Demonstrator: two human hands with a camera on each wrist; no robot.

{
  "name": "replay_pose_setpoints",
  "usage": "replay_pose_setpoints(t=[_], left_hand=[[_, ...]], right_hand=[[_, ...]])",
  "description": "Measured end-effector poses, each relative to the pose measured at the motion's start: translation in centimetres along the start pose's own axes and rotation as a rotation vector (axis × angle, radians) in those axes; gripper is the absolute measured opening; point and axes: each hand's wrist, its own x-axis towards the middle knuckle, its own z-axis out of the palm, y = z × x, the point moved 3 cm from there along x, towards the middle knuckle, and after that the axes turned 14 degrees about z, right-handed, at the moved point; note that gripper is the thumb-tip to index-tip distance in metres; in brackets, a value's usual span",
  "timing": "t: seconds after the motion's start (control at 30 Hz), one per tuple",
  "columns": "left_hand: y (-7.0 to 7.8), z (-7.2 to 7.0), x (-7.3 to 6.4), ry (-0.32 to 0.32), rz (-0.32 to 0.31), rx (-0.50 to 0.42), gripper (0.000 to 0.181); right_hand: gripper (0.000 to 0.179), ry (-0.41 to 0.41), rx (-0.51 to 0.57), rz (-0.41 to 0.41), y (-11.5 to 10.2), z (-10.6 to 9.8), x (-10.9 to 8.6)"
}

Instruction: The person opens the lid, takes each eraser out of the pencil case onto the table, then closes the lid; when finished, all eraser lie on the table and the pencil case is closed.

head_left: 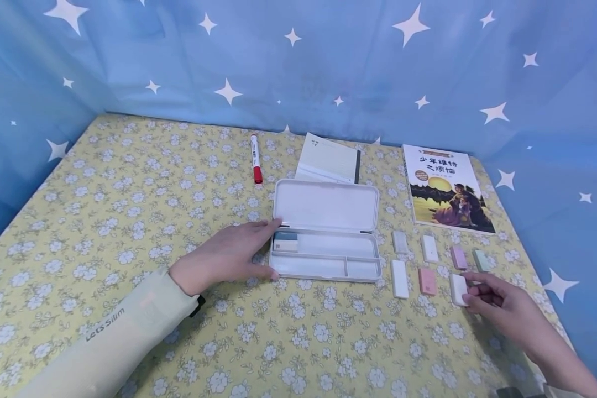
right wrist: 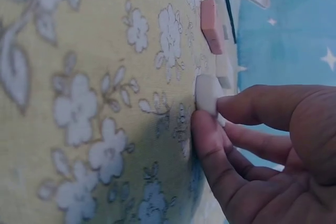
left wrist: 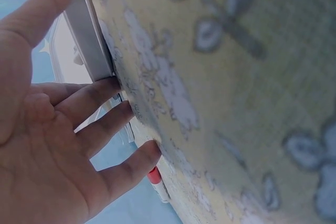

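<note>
An open white pencil case (head_left: 328,205) lies mid-table with its lid tipped back. In its rear compartment, at the left end, sits an eraser (head_left: 285,243) with a teal and cream face. My left hand (head_left: 231,251) is at the case's left side, thumb near the front corner and fingers spread along the edge; the left wrist view shows the palm (left wrist: 47,150) bare. Over on the right, my right hand (head_left: 507,307) pinches a white eraser (head_left: 458,289) between thumb and fingers. In the right wrist view that eraser (right wrist: 209,93) is close over the tablecloth.
Beside the case stand several more erasers: a pink one (head_left: 427,281), a purple one (head_left: 459,257), a green one (head_left: 481,260) and white ones (head_left: 400,278). Behind lie a red-capped marker (head_left: 256,157), a notepad (head_left: 328,157) and a book (head_left: 448,188). A blue starry curtain (head_left: 298,66) borders the table.
</note>
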Motion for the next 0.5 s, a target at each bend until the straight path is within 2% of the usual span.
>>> replay_pose_setpoints(t=[0.23,0.3,0.4,0.5], left_hand=[[-0.1,0.2,0.0,0.001,0.009,0.001,0.104],[-0.1,0.2,0.0,0.001,0.010,0.000,0.105],[-0.1,0.1,0.1,0.003,0.009,-0.001,0.106],[-0.2,0.0,0.2,0.003,0.003,-0.001,0.106]], right_hand=[[0.050,-0.005,-0.155,0.036,-0.8,-0.7,0.6],[0.049,0.009,-0.201,0.024,-1.3,-1.1,0.8],[0.045,0.074,-0.235,-0.033,-2.5,-1.8,0.9],[0.039,0.172,-0.217,-0.138,-4.4,-2.3,1.1]])
